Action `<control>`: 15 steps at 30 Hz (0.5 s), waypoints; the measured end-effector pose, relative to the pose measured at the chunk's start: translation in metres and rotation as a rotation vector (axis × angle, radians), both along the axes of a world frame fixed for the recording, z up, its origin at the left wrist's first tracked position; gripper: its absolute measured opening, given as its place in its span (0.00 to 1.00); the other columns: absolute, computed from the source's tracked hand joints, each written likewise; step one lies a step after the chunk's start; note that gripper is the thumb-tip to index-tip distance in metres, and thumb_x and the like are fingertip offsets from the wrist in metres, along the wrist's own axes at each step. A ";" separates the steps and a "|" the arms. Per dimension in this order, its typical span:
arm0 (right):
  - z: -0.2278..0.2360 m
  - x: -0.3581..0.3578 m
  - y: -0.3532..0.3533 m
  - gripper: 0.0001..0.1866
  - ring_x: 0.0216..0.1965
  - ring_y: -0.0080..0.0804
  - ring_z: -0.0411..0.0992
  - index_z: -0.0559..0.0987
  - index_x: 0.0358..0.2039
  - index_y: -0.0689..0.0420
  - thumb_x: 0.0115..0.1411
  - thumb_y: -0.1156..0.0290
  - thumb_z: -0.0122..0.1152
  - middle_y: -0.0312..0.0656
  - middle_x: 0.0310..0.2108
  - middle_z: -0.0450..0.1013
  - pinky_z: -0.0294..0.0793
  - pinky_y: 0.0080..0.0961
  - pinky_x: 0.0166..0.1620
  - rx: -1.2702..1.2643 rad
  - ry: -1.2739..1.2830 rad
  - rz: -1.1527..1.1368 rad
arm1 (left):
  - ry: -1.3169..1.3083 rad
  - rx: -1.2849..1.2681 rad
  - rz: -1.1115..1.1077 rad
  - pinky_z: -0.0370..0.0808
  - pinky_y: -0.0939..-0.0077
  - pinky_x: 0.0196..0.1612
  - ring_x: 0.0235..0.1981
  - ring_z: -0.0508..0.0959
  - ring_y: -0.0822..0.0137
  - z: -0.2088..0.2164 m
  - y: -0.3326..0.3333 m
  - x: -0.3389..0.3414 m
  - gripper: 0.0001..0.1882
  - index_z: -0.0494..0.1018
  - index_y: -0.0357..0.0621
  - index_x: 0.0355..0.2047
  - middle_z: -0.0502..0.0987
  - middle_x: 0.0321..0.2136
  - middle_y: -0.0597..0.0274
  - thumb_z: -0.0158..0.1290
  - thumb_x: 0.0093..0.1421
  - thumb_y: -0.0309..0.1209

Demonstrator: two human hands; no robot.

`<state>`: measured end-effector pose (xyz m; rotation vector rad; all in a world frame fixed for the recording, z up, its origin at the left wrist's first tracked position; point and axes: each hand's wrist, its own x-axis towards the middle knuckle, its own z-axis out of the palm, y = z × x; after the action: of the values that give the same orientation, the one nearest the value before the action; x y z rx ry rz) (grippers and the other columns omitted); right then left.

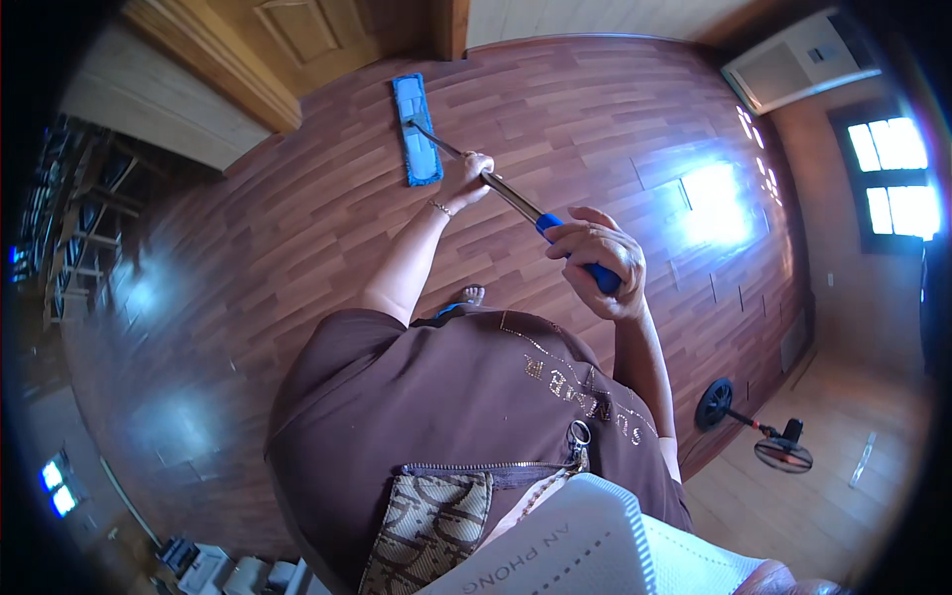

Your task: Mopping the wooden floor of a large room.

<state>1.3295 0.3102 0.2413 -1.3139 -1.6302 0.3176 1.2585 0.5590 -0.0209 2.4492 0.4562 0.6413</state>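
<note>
A flat mop with a blue rectangular pad [419, 134] lies on the wood-plank floor, ahead and a little left of me. Its metal pole [514, 197] slants back toward my body and ends in a blue grip. My left hand [468, 178], a bracelet at its wrist, is closed round the pole partway down. Higher up, my right hand [601, 260] wraps the blue grip, its index finger lying loosely along the top. The pad's blue fringe touches the floor.
A wooden door [307, 35] and its frame stand beyond the mop pad. Wooden racks or chairs [89, 213] line the left side. A standing fan [783, 451] is at the right, below a window [888, 174]. A white cabinet-like unit [801, 61] sits far right. Light glares off the floor [555, 109].
</note>
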 end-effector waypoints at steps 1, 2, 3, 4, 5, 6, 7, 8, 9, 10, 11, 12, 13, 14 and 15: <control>-0.002 -0.004 0.008 0.06 0.38 0.42 0.78 0.73 0.23 0.56 0.43 0.80 0.58 0.43 0.28 0.78 0.67 0.49 0.54 0.017 0.044 0.072 | -0.003 0.007 0.023 0.69 0.60 0.30 0.28 0.74 0.52 0.003 0.005 -0.016 0.18 0.64 0.45 0.18 0.72 0.20 0.56 0.60 0.50 0.41; -0.004 -0.009 0.016 0.06 0.38 0.42 0.78 0.73 0.23 0.56 0.43 0.80 0.58 0.43 0.28 0.78 0.67 0.49 0.54 0.019 0.051 0.094 | 0.057 -0.027 0.097 0.70 0.61 0.32 0.29 0.74 0.51 0.008 0.006 -0.036 0.18 0.64 0.44 0.18 0.72 0.21 0.56 0.60 0.51 0.40; -0.007 -0.014 0.023 0.06 0.38 0.42 0.78 0.73 0.23 0.56 0.43 0.79 0.58 0.43 0.28 0.78 0.67 0.49 0.54 0.017 0.094 0.147 | 0.069 -0.036 0.131 0.70 0.61 0.32 0.30 0.74 0.51 0.007 0.010 -0.053 0.18 0.64 0.44 0.18 0.72 0.22 0.56 0.60 0.51 0.40; -0.009 -0.020 0.031 0.05 0.38 0.42 0.78 0.73 0.23 0.56 0.42 0.78 0.58 0.43 0.27 0.77 0.67 0.49 0.54 0.016 0.139 0.205 | 0.084 -0.044 0.170 0.70 0.61 0.33 0.30 0.74 0.51 0.004 0.015 -0.074 0.18 0.64 0.44 0.19 0.72 0.22 0.56 0.60 0.50 0.40; -0.015 -0.024 0.039 0.06 0.38 0.40 0.77 0.74 0.26 0.55 0.45 0.76 0.61 0.40 0.28 0.76 0.68 0.47 0.53 0.027 0.145 0.277 | 0.068 -0.038 0.208 0.70 0.61 0.33 0.29 0.74 0.52 0.003 0.017 -0.093 0.17 0.64 0.44 0.18 0.72 0.21 0.56 0.60 0.50 0.38; -0.020 -0.030 0.046 0.06 0.37 0.41 0.77 0.74 0.25 0.55 0.45 0.76 0.61 0.40 0.27 0.76 0.68 0.46 0.53 0.009 0.165 0.326 | 0.073 -0.037 0.240 0.70 0.61 0.33 0.29 0.74 0.53 0.001 0.020 -0.113 0.17 0.64 0.44 0.18 0.71 0.21 0.56 0.60 0.50 0.37; -0.025 -0.036 0.051 0.05 0.36 0.42 0.77 0.74 0.25 0.55 0.45 0.76 0.61 0.40 0.26 0.75 0.68 0.46 0.52 -0.009 0.184 0.373 | 0.077 -0.036 0.269 0.70 0.61 0.33 0.29 0.74 0.53 0.000 0.020 -0.129 0.16 0.64 0.44 0.18 0.71 0.20 0.56 0.60 0.50 0.36; -0.030 -0.045 0.057 0.05 0.35 0.43 0.77 0.73 0.24 0.55 0.46 0.75 0.60 0.41 0.25 0.74 0.70 0.43 0.50 -0.017 0.209 0.409 | 0.065 -0.068 0.322 0.69 0.62 0.33 0.27 0.72 0.53 -0.002 0.017 -0.146 0.16 0.64 0.44 0.18 0.70 0.19 0.56 0.60 0.50 0.34; -0.035 -0.054 0.062 0.04 0.35 0.43 0.76 0.73 0.24 0.55 0.46 0.75 0.60 0.41 0.25 0.73 0.71 0.42 0.48 -0.030 0.244 0.438 | 0.027 -0.041 0.343 0.69 0.62 0.32 0.26 0.71 0.53 -0.002 0.016 -0.162 0.16 0.63 0.44 0.18 0.69 0.19 0.56 0.60 0.50 0.34; -0.041 -0.065 0.067 0.04 0.36 0.44 0.76 0.73 0.23 0.55 0.46 0.75 0.59 0.41 0.24 0.73 0.71 0.40 0.47 -0.040 0.283 0.472 | -0.006 -0.012 0.367 0.68 0.63 0.32 0.26 0.71 0.54 -0.007 0.017 -0.184 0.16 0.62 0.44 0.18 0.68 0.19 0.57 0.60 0.49 0.33; -0.045 -0.071 0.071 0.04 0.36 0.44 0.76 0.73 0.23 0.56 0.47 0.74 0.60 0.40 0.25 0.73 0.72 0.39 0.44 -0.066 0.263 0.506 | -0.046 -0.011 0.386 0.66 0.63 0.30 0.24 0.69 0.54 -0.010 0.015 -0.202 0.17 0.61 0.45 0.18 0.66 0.18 0.57 0.60 0.48 0.32; -0.049 -0.077 0.074 0.05 0.37 0.44 0.76 0.73 0.23 0.56 0.47 0.73 0.60 0.40 0.25 0.73 0.72 0.39 0.44 -0.074 0.262 0.541 | -0.018 -0.014 0.435 0.67 0.63 0.30 0.25 0.70 0.53 -0.014 0.012 -0.219 0.17 0.61 0.44 0.18 0.67 0.19 0.56 0.62 0.47 0.31; -0.053 -0.083 0.078 0.05 0.37 0.44 0.76 0.73 0.23 0.56 0.47 0.73 0.61 0.40 0.26 0.73 0.72 0.39 0.44 -0.084 0.259 0.582 | 0.009 -0.017 0.489 0.68 0.63 0.31 0.25 0.71 0.52 -0.020 0.008 -0.236 0.17 0.62 0.44 0.18 0.68 0.19 0.56 0.63 0.45 0.30; -0.056 -0.085 0.079 0.05 0.39 0.44 0.75 0.73 0.24 0.57 0.48 0.73 0.61 0.40 0.26 0.74 0.72 0.39 0.44 -0.123 0.292 0.608 | 0.004 0.008 0.537 0.67 0.61 0.30 0.25 0.70 0.51 -0.024 0.003 -0.245 0.17 0.61 0.43 0.18 0.68 0.19 0.54 0.62 0.46 0.30; -0.063 -0.084 0.081 0.05 0.39 0.44 0.75 0.73 0.24 0.57 0.48 0.73 0.61 0.40 0.26 0.74 0.72 0.39 0.44 -0.124 0.293 0.602 | 0.015 -0.010 0.553 0.66 0.61 0.30 0.25 0.70 0.51 -0.027 -0.001 -0.253 0.17 0.61 0.43 0.17 0.68 0.18 0.54 0.62 0.46 0.30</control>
<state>1.2452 0.3911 0.1782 -0.7853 -1.7364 0.9398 1.0051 0.5575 -0.0478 2.3181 1.1592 0.8334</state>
